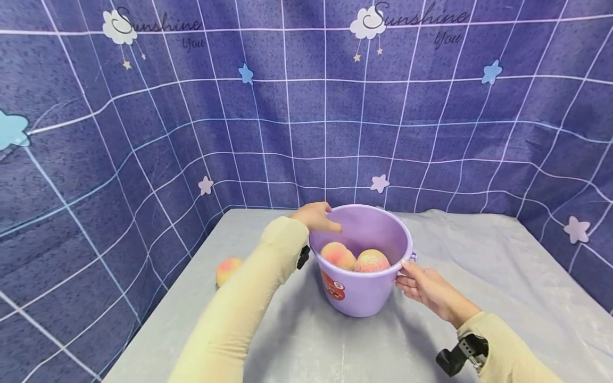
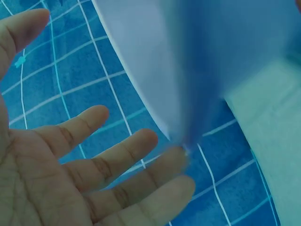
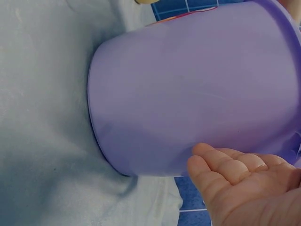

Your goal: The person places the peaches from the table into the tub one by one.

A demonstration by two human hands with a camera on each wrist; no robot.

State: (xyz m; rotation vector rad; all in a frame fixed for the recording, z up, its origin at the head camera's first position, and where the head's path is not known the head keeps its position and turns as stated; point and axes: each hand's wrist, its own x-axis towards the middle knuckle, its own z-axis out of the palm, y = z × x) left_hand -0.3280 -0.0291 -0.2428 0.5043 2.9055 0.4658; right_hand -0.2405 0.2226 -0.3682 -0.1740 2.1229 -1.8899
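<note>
A light purple bucket (image 1: pixel 364 295) with a red label stands upright on the table, and two peaches, one peach (image 1: pixel 338 255) beside another peach (image 1: pixel 372 261), lie inside it. My left hand (image 1: pixel 317 217) is at the bucket's left rim with its thumb over the opening. In the left wrist view its fingers (image 2: pixel 127 153) are spread and hold nothing, close to a blurred bucket wall (image 2: pixel 141 61). My right hand (image 1: pixel 428 290) holds the bucket at its right rim, thumb on the rim and fingers below. Those fingers (image 3: pixel 230 165) touch the outer wall in the right wrist view.
Another peach (image 1: pixel 227 270) lies on the table to the left, partly hidden behind my left sleeve. The table has a grey cloth (image 1: pixel 460 244). A blue gridded curtain (image 1: pixel 306 138) encloses the back and sides.
</note>
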